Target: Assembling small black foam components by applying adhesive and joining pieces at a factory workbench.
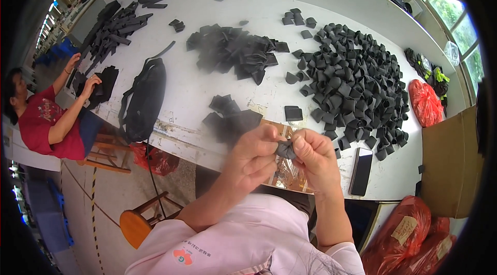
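Observation:
Between my two hands, in front of my chest, is a small dark grey fabric piece (286,149), bunched and partly covered by fingers. My left hand (254,153) pinches it from the left, fingers curled. From the right, my right hand (317,157) grips it with the thumb on top. Just beyond my hands lies a flat black fabric piece (293,113). Left of that is a small stack of black fabric pieces (223,119), blurred in part. A large heap of curled black fabric loops (352,81) spreads at the right.
Flat black pieces (233,49) lie mid-table. A black bag (147,96) sits left, a phone (361,171) near the right edge. A co-worker in a red shirt (52,122) handles black strips at far left. Red plastic bags (425,103) and a cardboard box (450,163) stand right; a wooden stool (137,227) is lower left.

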Demonstrator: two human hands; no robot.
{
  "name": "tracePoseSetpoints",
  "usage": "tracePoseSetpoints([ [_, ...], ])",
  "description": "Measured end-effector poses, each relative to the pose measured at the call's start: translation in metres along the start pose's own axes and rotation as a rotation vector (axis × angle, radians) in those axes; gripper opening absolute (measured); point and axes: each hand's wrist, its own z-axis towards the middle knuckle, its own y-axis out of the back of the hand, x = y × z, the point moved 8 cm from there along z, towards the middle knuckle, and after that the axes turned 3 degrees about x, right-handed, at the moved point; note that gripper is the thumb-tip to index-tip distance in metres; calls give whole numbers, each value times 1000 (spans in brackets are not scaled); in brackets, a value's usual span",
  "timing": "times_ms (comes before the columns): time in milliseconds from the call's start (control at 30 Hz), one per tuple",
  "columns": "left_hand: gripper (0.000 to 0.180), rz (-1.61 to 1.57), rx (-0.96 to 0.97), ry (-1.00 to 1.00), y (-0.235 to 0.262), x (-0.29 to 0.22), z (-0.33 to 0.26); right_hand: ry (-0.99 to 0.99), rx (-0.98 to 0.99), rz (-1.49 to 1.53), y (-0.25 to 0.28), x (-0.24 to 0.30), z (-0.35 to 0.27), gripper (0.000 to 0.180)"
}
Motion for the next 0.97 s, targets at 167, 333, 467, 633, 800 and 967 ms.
tracePoseSetpoints([
  [167,18,-198,1,211,20,18,1,-74,125,28,10,-28,18,25],
  [333,13,-12,-75,165,35,19,2,-39,92,-5,14,-39,16,24],
  [467,12,-94,-92,198,35,19,7,-7,30,-113,16,-30,14,22],
  [633,12,-458,14,272,19,20,6,16,66,-53,3,-16,18,22],
  [800,11,-94,-34,145,42,23,6,-47,112,6,17,-43,18,24],
  [967,37,1006,-29,-380,8,-17,-1,219,-132,-573,32,-11,15,19],
])
